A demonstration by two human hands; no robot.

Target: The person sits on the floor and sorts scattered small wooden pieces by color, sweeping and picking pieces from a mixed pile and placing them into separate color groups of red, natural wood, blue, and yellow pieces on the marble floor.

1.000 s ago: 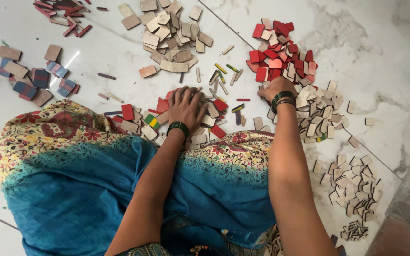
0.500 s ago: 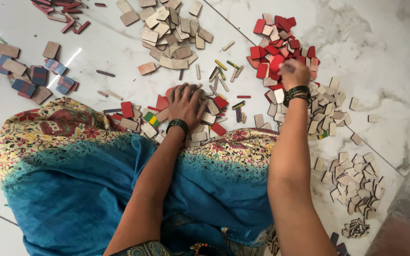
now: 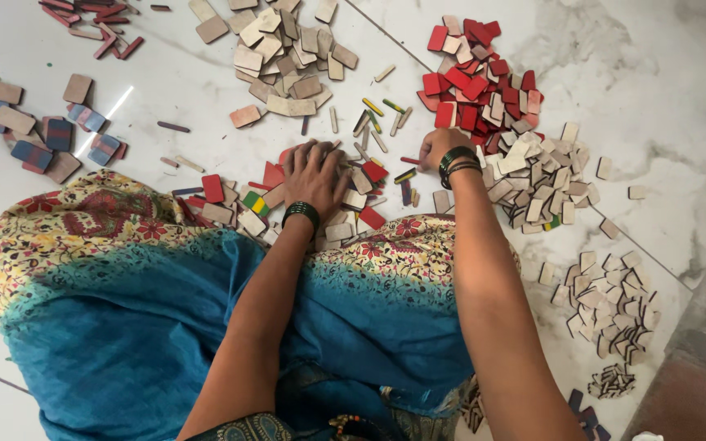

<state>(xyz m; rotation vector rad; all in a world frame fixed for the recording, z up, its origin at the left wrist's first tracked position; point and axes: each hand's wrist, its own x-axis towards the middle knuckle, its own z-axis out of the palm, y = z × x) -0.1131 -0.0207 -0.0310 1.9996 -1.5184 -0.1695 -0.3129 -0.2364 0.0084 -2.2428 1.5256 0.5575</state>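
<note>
White marble floor (image 3: pixel 647 73) carries everything, scattered with sorted heaps of thin wooden tiles. The left hand (image 3: pixel 314 173) lies flat, fingers spread wide, palm down on the mixed pile of plain, red and striped wooden tiles (image 3: pixel 353 200) at the hem of the blue and floral patterned cloth (image 3: pixel 124 327); it holds nothing that I can see. The right hand (image 3: pixel 439 149), at about three o'clock from the left, curls narrowly with fingertips down on the floor beside a small red stick (image 3: pixel 410 161); whether it pinches a piece I cannot tell.

At twelve o'clock from the right hand sits the heap of red square wooden tiles (image 3: pixel 471 77), at four o'clock the heap of plain pale wooden tiles (image 3: pixel 537 175). Farther out, at eleven o'clock, lies a pile of larger plain wooden rectangles (image 3: pixel 288 57), and at nine o'clock a cluster of blue and brown tiles (image 3: pixel 42 135).

The step looks like sorting by colour, with the next pick needing a fingertip pinch on one thin piece.

Half a second earlier the right hand reached up at the red heap; now it is back nearer the mixed pile. The left hand has not moved.
</note>
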